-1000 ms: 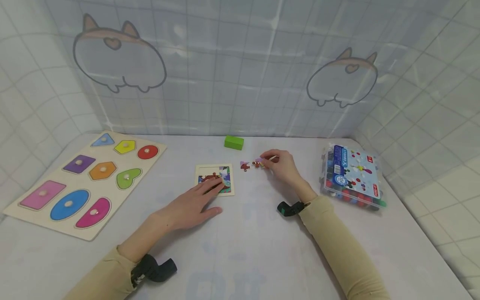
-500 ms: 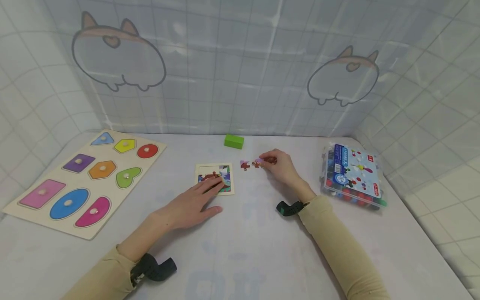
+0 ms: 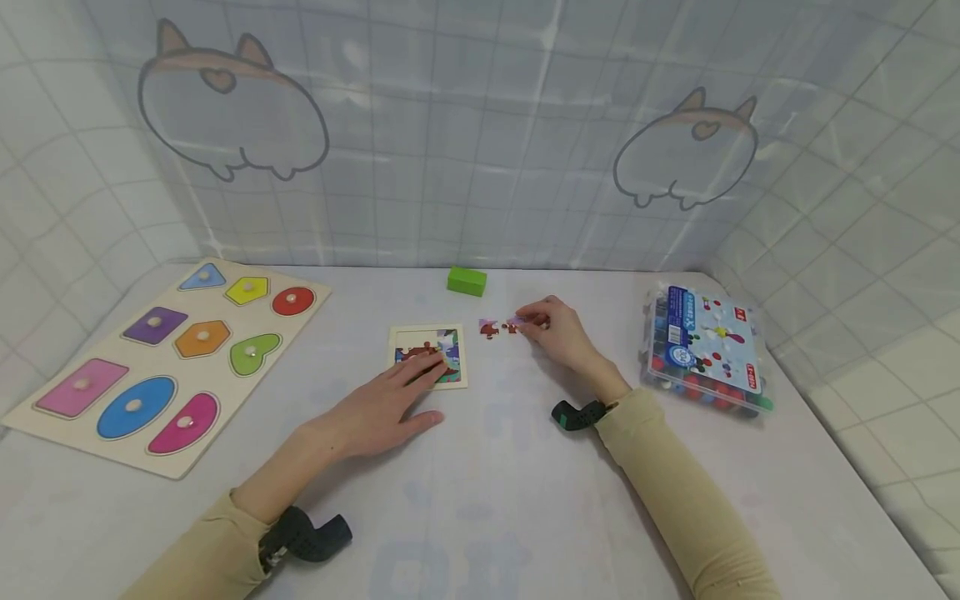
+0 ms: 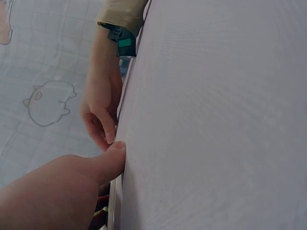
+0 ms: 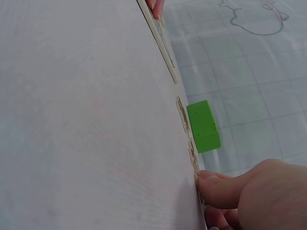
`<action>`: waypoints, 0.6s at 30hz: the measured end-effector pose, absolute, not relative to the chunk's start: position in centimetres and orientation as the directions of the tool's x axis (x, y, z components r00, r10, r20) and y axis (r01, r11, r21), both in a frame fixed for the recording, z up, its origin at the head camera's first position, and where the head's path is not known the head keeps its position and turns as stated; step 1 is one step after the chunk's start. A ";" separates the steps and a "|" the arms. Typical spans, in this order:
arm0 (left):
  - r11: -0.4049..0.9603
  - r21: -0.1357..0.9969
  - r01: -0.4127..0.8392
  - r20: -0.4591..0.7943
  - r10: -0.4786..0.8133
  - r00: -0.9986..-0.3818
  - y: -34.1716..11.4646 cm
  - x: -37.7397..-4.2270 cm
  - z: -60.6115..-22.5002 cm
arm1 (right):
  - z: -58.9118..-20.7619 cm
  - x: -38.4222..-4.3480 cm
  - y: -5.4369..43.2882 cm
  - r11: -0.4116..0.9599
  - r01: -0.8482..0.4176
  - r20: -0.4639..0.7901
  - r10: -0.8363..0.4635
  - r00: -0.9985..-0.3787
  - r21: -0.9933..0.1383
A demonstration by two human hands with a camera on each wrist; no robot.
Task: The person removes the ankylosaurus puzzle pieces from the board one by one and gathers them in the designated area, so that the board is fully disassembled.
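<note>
My left hand (image 3: 382,408) rests with straight fingers on a small framed jigsaw puzzle (image 3: 427,335), covering its lower left part. Some picture pieces lie inside the frame, and a pale bare patch shows along the upper left. To the right, a loose puzzle piece (image 3: 488,329) lies flat on the table. Beside it is another puzzle piece (image 3: 512,327), its right side hidden by the fingertips of my right hand (image 3: 558,333). In the right wrist view, the thumb and curled fingers of the right hand (image 5: 240,191) pinch low at the end of the row of pieces.
A green block (image 3: 467,282) stands behind the pieces. On the left lies a wooden shape board (image 3: 225,408) with knobbed coloured shapes. A clear plastic box (image 3: 705,350) of coloured parts sits at the right. A patterned curtain (image 3: 480,133) hangs behind the table.
A piece at my right hand, earlier tilted with its pale edge showing, has gone down and is now hidden under the fingers. The left hand stays on the puzzle.
</note>
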State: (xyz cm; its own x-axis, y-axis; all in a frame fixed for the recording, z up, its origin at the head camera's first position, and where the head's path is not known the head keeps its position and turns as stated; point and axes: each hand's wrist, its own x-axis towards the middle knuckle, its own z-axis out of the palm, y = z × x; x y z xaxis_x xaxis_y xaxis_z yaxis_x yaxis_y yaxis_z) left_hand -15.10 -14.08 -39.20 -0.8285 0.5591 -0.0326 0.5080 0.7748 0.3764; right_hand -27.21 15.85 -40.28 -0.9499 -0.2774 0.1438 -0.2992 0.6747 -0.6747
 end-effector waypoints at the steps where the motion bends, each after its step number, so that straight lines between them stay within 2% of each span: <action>1: 0.775 0.377 0.508 -0.033 0.559 -0.829 -14.1 -15.1 -39.2 | -40.3 -27.2 15.9 0.675 -0.295 0.139 -0.276 -0.951 -0.676; 18: 0.768 0.375 0.519 -0.017 0.565 -0.825 -14.1 -15.1 -39.2 | -40.3 -27.2 15.8 0.670 -0.298 0.147 -0.273 -0.951 -0.680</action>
State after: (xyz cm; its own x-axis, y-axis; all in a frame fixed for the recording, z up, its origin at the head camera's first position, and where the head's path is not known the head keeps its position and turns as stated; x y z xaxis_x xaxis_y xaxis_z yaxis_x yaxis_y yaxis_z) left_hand -15.12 -14.07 -39.23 -0.8247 0.5654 -0.0166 0.5191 0.7681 0.3750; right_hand -27.16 15.75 -40.26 -0.9506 -0.2735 0.1469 -0.2978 0.6698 -0.6802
